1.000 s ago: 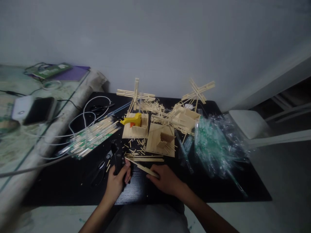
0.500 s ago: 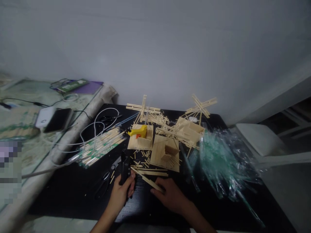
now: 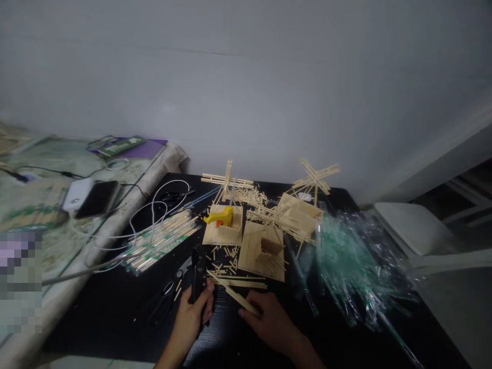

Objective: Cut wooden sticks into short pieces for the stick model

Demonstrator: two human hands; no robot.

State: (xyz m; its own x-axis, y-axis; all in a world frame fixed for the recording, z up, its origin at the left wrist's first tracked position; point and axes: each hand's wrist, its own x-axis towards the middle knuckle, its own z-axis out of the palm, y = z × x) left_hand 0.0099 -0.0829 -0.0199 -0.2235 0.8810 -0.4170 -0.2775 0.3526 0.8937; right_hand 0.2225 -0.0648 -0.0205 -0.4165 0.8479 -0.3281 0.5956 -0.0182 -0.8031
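My left hand (image 3: 192, 319) is closed round the black handles of a cutting tool (image 3: 199, 274) whose head points away from me. My right hand (image 3: 269, 322) pinches the near end of a pale wooden stick (image 3: 232, 294). The stick slants up and left until its far end meets the tool's jaws. Both hands rest low on a black table (image 3: 115, 318). Just beyond them lie loose sticks and short offcuts (image 3: 225, 256) and two flat stick panels (image 3: 261, 251), one carrying a yellow glue gun (image 3: 219, 216).
Stick-built windmill models (image 3: 313, 179) stand at the table's back. A heap of clear plastic wrappers (image 3: 353, 266) lies at right, a bundle of wrapped sticks (image 3: 161, 241) and white cable (image 3: 154, 205) at left. Scissors (image 3: 165, 294) lie beside my left hand. A white chair (image 3: 411, 225) stands at right.
The camera has tilted up, so the table and my hands sit lower in the picture. The hands keep the same hold on the tool and the stick.
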